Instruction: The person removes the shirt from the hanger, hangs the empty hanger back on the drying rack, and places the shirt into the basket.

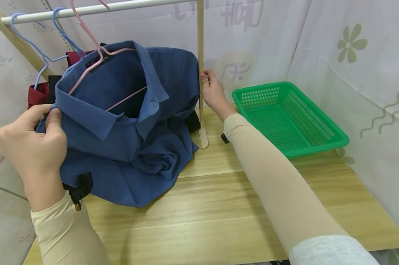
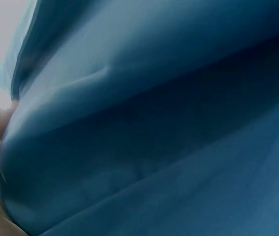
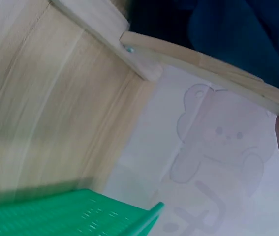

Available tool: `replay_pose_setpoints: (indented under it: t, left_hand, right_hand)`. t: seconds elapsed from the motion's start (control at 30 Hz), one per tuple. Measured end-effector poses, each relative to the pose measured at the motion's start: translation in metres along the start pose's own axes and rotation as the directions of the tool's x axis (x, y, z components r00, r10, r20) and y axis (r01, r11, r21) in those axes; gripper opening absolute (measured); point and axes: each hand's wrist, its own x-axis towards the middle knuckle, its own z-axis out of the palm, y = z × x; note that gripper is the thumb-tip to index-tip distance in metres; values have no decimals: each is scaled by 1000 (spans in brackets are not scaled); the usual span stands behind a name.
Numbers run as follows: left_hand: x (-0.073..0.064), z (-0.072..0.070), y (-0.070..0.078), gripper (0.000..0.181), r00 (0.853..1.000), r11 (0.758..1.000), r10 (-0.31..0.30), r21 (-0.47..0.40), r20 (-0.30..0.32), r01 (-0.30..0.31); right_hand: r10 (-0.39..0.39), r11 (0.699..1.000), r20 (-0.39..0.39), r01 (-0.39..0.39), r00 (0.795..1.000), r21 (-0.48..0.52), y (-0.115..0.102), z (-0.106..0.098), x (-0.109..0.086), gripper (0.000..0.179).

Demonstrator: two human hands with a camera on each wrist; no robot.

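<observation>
1. I see the left hand (image 1: 34, 140) pinching the blue shirt (image 1: 120, 147) beside its collar; the right hand (image 1: 216, 94) grips the rack (image 1: 200, 40) by its post.
2. The shirt sits round the pink hanger (image 1: 87, 31), its lower part bunched on the table (image 1: 202, 221), toward the far left corner.
3. I judge a hard tug could slip the collar off the hanger, or tip the rack if the right hand loosened.
4. The right forearm could nudge the green basket (image 1: 275, 121), near the far right corner.
</observation>
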Motion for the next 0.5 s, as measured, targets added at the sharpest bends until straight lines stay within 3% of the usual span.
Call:
replay_pose_setpoints:
  t: [0.1, 0.27, 0.5]
  left_hand:
    - [-10, -3, -6, 32, 999, 999, 48, -4, 0, -48]
    - [-24, -9, -13, 31, 998, 998, 65, -12, 7, -65]
    - [-39, -12, -11, 24, 994, 992, 112, -63, 17, -111]
  right_hand:
    - [10, 1000, 38, -10, 999, -8, 1, -2, 2, 51]
    - [62, 995, 123, -71, 990, 70, 1, -9, 0, 52]
    - [46, 999, 128, -49, 991, 24, -10, -21, -16, 60]
